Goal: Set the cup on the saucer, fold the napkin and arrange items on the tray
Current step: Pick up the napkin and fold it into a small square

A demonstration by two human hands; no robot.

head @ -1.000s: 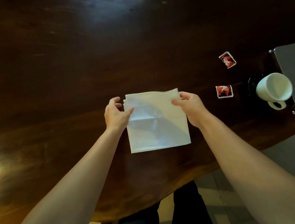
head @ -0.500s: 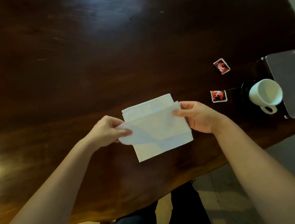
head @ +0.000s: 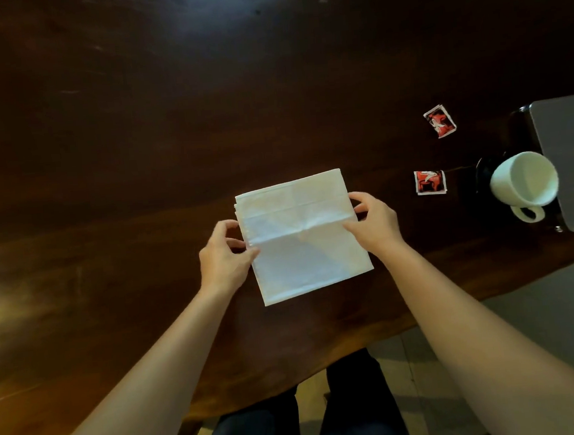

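A white paper napkin (head: 301, 236) lies flat on the dark wooden table (head: 135, 143), with a crease across its middle. My left hand (head: 225, 260) pinches its left edge at the crease. My right hand (head: 373, 222) holds the right edge at the same height. At the far right a white cup (head: 523, 181) stands on a dark saucer (head: 483, 172), handle toward me. A grey tray (head: 572, 153) lies just behind and to the right of the cup, partly cut off by the frame.
Two small red-and-white sachets lie between napkin and cup, one sachet (head: 429, 182) near the saucer, the other sachet (head: 440, 121) farther back. The table's near edge runs diagonally below my forearms; my legs and a tiled floor show beneath.
The top layer of the napkin, lifted and folded toward me half a second ago, is laid down again. Both hands now sit at the side edges by the crease.
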